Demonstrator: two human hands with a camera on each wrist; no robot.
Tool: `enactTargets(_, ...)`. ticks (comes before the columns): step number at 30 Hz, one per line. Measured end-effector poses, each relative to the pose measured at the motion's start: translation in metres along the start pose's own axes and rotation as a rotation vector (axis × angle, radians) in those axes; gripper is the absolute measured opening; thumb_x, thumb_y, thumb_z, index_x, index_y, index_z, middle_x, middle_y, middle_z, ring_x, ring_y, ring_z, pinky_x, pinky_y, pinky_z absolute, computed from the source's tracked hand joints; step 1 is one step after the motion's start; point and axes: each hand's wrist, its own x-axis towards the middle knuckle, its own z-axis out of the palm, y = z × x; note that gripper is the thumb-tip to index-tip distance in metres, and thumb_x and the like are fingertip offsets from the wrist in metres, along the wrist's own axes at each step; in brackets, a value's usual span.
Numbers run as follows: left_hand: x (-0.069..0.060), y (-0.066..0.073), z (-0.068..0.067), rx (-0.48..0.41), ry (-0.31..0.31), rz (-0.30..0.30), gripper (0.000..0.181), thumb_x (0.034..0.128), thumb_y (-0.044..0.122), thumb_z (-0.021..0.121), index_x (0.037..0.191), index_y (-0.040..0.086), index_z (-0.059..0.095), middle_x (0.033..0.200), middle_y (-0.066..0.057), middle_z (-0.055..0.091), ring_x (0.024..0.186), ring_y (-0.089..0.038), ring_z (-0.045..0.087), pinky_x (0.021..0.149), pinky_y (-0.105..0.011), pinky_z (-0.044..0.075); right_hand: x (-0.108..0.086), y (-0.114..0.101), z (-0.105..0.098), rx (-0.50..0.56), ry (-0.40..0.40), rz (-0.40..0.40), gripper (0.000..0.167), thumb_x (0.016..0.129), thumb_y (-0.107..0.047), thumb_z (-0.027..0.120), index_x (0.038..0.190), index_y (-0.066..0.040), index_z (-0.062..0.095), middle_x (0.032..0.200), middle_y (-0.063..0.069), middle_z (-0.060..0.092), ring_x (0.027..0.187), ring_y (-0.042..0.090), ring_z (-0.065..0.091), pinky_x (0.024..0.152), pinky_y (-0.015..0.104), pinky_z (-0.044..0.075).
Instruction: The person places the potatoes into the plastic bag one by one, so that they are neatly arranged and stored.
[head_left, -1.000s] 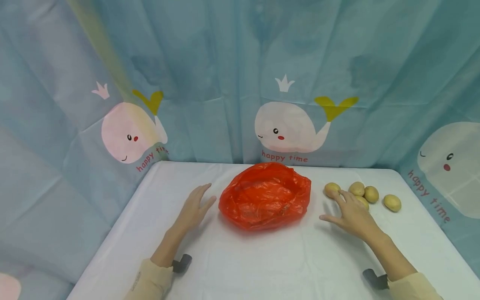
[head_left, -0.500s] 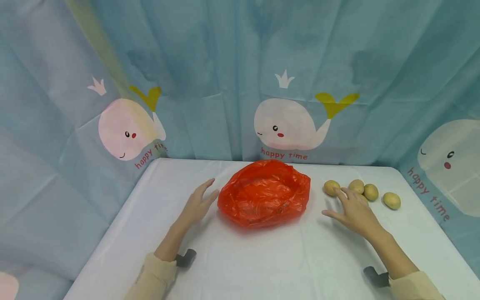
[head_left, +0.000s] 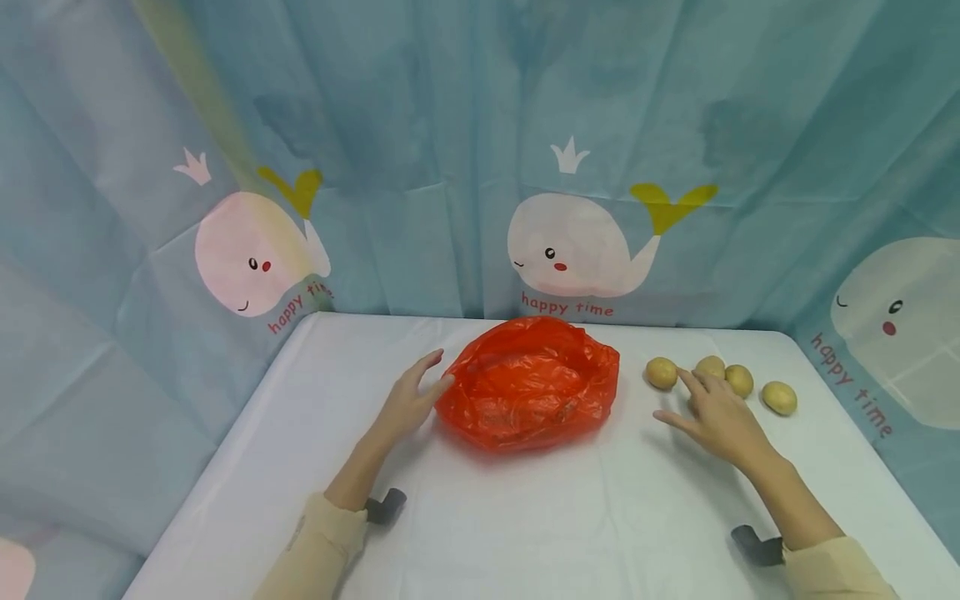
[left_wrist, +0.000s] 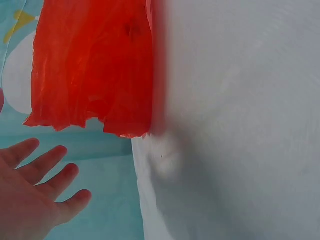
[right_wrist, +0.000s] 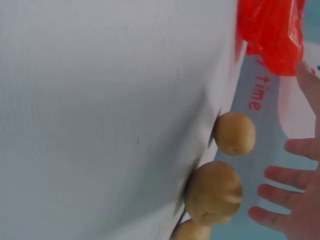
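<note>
A red plastic bag (head_left: 525,383) sits on the white table with its mouth spread wide. Just left of it is my left hand (head_left: 408,406), fingers extended, thumb tip close to the bag's side. In the left wrist view, a gap separates the fingers (left_wrist: 59,182) from the bag (left_wrist: 95,65). My right hand (head_left: 723,423) hovers by the potatoes, fingers spread and holding nothing. One potato (head_left: 662,373) lies beyond its fingertips; others (head_left: 739,381) are partly behind the hand. The right wrist view shows a large potato (right_wrist: 213,194) below the hand (right_wrist: 300,200), apart from the fingers.
Farthest right lies a single potato (head_left: 779,398). A white cloth covers the table (head_left: 525,525). Blue curtains (head_left: 420,125) printed with whales surround its back and sides. Dark wrist-worn devices (head_left: 757,546) stick out beside both sleeves.
My left hand has moved right and forward, nearer the bag. The right hand has shifted slightly right, its fingertips now off the nearest potato in the head view. The bag keeps its shape.
</note>
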Motion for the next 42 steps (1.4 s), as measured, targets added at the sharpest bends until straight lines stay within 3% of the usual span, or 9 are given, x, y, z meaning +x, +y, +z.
enactTargets(6,0.008,0.000,0.005,0.001,0.025,0.086,0.061,0.0937,0.046,0.059,0.147,0.022,0.042,0.151,-0.004,0.045,0.143,-0.028,0.037,0.114,-0.059,0.033,0.000,0.009,0.000,0.015,0.005,0.026,0.084,0.084,-0.053,0.069,0.137,0.008,0.047,0.131,0.034,0.050,0.118,0.053,0.048,0.091,0.070,0.043)
enactTargets(9,0.010,0.000,0.007,-0.001,0.037,0.098,0.060,0.0933,0.044,0.060,0.146,0.021,0.044,0.150,-0.005,0.047,0.141,-0.028,0.039,0.114,-0.058,0.034,0.001,0.011,-0.001,0.017,-0.010,0.061,0.085,0.085,-0.055,0.068,0.138,0.007,0.046,0.135,0.035,0.046,0.119,0.055,0.046,0.090,0.072,0.042)
enactTargets(19,0.012,-0.002,0.012,-0.006,0.061,0.098,0.056,0.0940,0.038,0.062,0.145,0.022,0.047,0.147,-0.004,0.051,0.139,-0.027,0.043,0.113,-0.053,0.037,0.000,0.020,-0.003,0.042,0.018,0.095,0.077,0.085,-0.055,0.066,0.133,0.003,0.051,0.132,0.034,0.048,0.119,0.051,0.043,0.089,0.071,0.041)
enactTargets(25,0.014,-0.002,0.015,-0.011,0.062,0.110,0.055,0.0945,0.035,0.062,0.145,0.019,0.048,0.147,-0.006,0.051,0.139,-0.029,0.044,0.112,-0.054,0.038,-0.003,0.027,-0.006,0.053,0.063,0.073,0.068,0.086,-0.050,0.069,0.129,0.000,0.053,0.121,0.031,0.049,0.102,0.046,0.049,0.075,0.062,0.044)
enactTargets(29,0.014,-0.001,0.016,-0.032,0.071,0.100,0.053,0.0949,0.034,0.062,0.144,0.019,0.049,0.144,-0.007,0.054,0.136,-0.030,0.046,0.110,-0.054,0.040,-0.005,0.031,-0.007,0.061,0.067,0.078,0.068,0.086,-0.048,0.070,0.130,0.001,0.053,0.122,0.032,0.047,0.096,0.050,0.052,0.069,0.058,0.045)
enactTargets(36,0.013,0.001,0.014,-0.095,0.092,0.099,0.049,0.0947,0.032,0.063,0.141,0.018,0.053,0.137,-0.011,0.059,0.130,-0.030,0.052,0.108,-0.054,0.042,-0.006,0.037,-0.005,0.069,0.042,0.099,0.076,0.086,-0.045,0.070,0.136,0.008,0.047,0.128,0.035,0.045,0.102,0.061,0.049,0.079,0.069,0.043)
enactTargets(42,0.015,-0.001,0.016,-0.098,0.093,0.086,0.051,0.0943,0.034,0.063,0.141,0.018,0.053,0.138,-0.011,0.059,0.131,-0.031,0.052,0.106,-0.052,0.044,-0.006,0.043,-0.003,0.060,-0.003,0.118,0.077,0.088,-0.046,0.068,0.135,0.010,0.047,0.128,0.037,0.044,0.101,0.060,0.050,0.080,0.069,0.043)
